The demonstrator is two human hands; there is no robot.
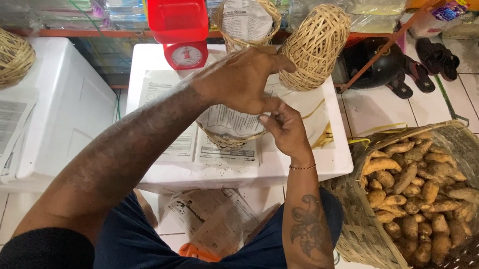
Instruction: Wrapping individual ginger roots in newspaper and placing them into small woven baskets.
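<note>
We are lining a small round woven basket (229, 135) with a sheet of printed newspaper (230, 119). The basket sits on the white foam-box counter (283, 167), directly in front of us. Our left hand (238, 79) is over the basket, its grip pinched on the upper edge of the paper; our right hand (286, 130) is at the basket's right rim, its grip closed on the same sheet.

Status, as we judge it:
- Paper is already inside the basket and rises above the rim; shaping it to the wall appears unfinished.
- A second small woven basket (246, 22) behind the red kitchen scale (179, 28) already holds a paper lining.
- A third woven basket (315, 46) lies tilted, with no lining visible.
- The large woven basket of orange-brown sweet potatoes (419, 196) on the floor to the right is full; no tubers are visible in the small baskets.
</note>
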